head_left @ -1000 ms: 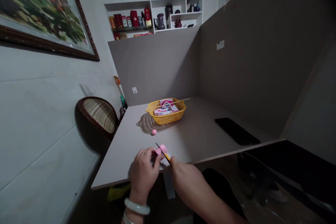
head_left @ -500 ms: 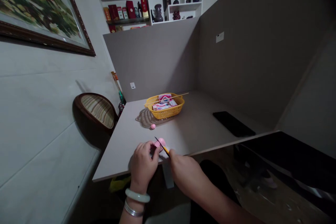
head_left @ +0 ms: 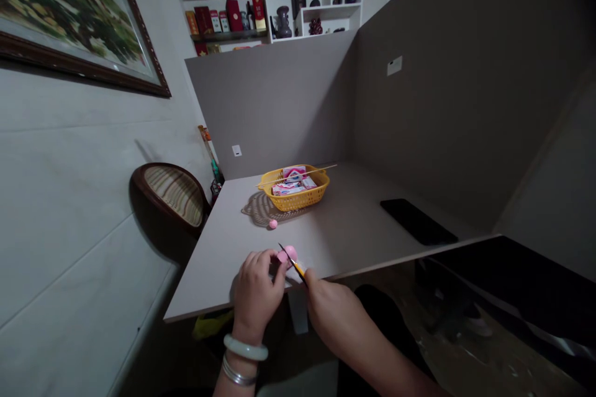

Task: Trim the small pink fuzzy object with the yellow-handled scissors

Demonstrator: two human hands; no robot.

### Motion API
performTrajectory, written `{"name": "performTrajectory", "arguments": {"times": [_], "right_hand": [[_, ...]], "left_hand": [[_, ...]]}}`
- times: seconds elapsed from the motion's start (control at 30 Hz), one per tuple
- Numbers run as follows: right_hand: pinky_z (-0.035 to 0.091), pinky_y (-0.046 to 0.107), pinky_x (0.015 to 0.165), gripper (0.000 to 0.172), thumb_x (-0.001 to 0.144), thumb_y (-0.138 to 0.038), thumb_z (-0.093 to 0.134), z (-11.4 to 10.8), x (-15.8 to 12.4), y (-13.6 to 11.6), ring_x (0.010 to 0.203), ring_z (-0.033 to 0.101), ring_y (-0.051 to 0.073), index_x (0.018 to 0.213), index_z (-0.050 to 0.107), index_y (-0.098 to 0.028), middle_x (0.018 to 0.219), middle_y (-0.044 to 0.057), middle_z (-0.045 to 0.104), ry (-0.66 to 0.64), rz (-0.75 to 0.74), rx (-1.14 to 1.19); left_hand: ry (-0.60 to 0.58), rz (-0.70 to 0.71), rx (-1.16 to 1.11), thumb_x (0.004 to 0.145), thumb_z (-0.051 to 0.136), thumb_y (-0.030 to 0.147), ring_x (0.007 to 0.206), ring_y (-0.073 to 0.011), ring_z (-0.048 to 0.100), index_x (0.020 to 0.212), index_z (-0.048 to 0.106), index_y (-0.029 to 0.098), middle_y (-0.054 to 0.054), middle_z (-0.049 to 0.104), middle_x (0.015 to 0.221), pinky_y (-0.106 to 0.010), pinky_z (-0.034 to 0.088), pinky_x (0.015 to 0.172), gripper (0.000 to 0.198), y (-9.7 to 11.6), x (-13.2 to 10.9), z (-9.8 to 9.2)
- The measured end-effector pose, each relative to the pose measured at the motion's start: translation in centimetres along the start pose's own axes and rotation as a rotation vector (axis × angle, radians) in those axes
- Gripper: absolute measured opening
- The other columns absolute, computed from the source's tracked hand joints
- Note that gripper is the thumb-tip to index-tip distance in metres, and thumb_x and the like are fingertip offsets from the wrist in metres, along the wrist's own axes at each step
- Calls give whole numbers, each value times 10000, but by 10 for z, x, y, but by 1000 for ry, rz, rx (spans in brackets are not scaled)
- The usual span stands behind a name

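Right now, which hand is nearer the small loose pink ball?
Left. The left hand pinches a pink lump just this side of the pink ball; the right hand, holding a small blade, sits farther back and right.

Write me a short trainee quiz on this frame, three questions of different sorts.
1. True or false: the small pink ball lies inside the yellow basket.
2. What lies across the basket's rim? A) a spoon B) a thin wooden stick C) a pen
3. Fill in: the left hand pinches the pink piece, and the yellow-handled knife at it is held by the ____ hand.

Key:
1. False: it lies on the table, in front of the basket.
2. B.
3. Right: the right hand grips the knife.
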State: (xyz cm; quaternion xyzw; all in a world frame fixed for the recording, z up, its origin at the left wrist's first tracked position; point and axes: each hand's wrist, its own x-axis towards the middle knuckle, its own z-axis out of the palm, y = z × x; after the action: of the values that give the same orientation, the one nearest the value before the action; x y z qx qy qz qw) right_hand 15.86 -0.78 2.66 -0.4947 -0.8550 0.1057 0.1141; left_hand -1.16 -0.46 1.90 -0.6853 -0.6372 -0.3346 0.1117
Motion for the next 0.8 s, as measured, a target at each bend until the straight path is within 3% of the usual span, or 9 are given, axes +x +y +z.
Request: {"name": "performTrajectory", "arguments": {"times": [0.2,0.43,0.67,0.8], "right_hand": [[245,293,493,199,947,-78,372,7,-20,11,680,703,210,1029,520,-183,806,63,722,-8,-13,-38],[249,294,497,206,902,-56,409,-8,5,-2,725,709,238,1009,542,-172,816,67,723,-13,13,-66],[264,282,503,221,930,-65,386,9,-19,10,696,705,213,1040,539,-181,816,58,725,-18,-3,-26],[286,276,507,207,922,-65,394,-3,-11,5,712,708,214,997,547,-182,828,65,726,-12,-3,-41]], "left_hand": [[2,-23,-15,940,531,356,864,-227,590,911,591,223,-36,642,866,-348,466,758,149,1,-1,-1],[18,-2,-15,934,537,367,872,-230,589,905,589,216,-44,644,872,-352,467,765,162,-2,-1,1],[12,-13,-26,948,517,389,863,-222,594,921,593,224,-42,645,876,-346,468,756,184,-2,-1,1],[2,-5,-22,950,512,383,877,-227,592,912,596,218,-45,646,872,-352,469,773,189,0,-1,-1]]}}
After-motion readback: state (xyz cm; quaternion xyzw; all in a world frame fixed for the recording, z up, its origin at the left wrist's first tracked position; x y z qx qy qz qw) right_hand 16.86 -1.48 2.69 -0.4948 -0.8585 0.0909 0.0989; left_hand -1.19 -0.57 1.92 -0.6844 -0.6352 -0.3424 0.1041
